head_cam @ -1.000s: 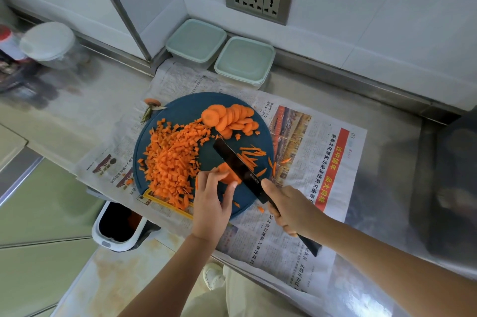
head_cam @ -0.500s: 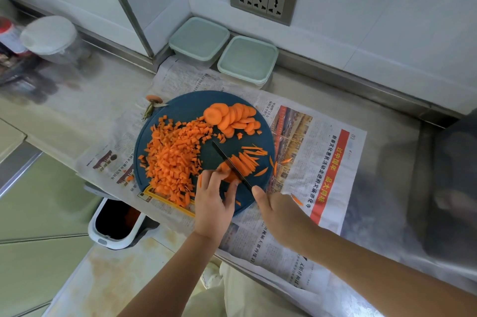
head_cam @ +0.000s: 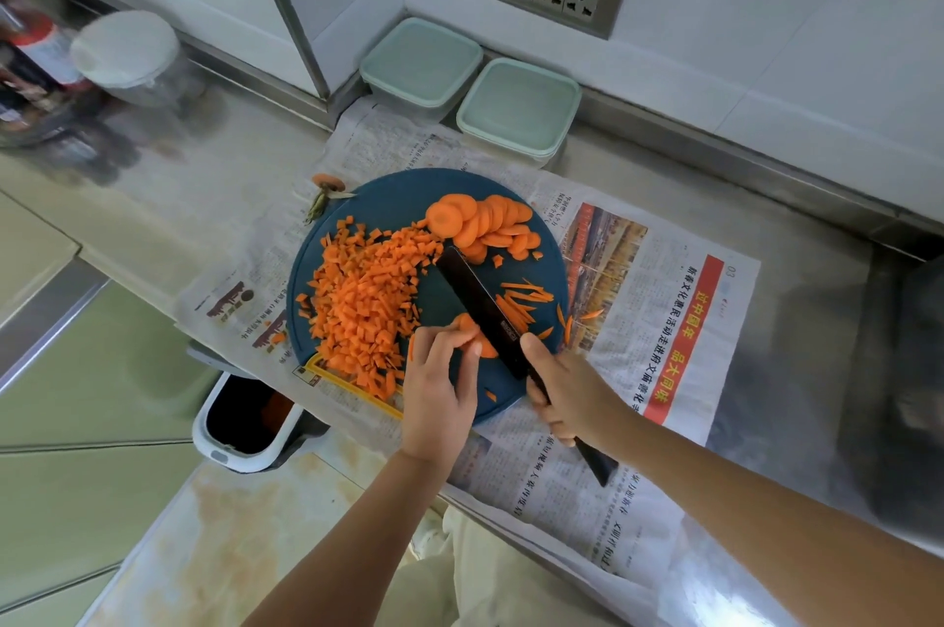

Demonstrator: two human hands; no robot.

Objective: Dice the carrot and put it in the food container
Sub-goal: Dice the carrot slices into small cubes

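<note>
Carrot (head_cam: pixel 362 304) is all on the round blue cutting board (head_cam: pixel 393 202); none is in the two lidded food containers (head_cam: pixel 518 108) just beyond the board's far edge. The step in hand looks like cutting a small stack of slices (head_cam: pixel 472 327) at the board's near edge into strips. The left hand (head_cam: pixel 439 391) holds that stack down, fingers (head_cam: pixel 439 345) curled over it. The right hand (head_cam: pixel 572 396) has its fingers wrapped round the handle of a dark knife (head_cam: pixel 480 304), whose blade runs from the board's middle to its near edge, close against the stack's right side. To do it well, keep the left fingers tucked back behind the knuckles, bring the blade straight down in even, narrow cuts, and stop the stack sliding apart.

All of it is bright orange. By bulk: a broad heap of small, fairly even dice (head_cam: pixel 357 320) fills the board's left half; a fan of overlapping round slices (head_cam: pixel 485 222) lies at its far edge; thin strips (head_cam: pixel 521 304) scatter over its right side, a few off it on the newspaper (head_cam: pixel 664 320); the held stack is smallest.
</note>
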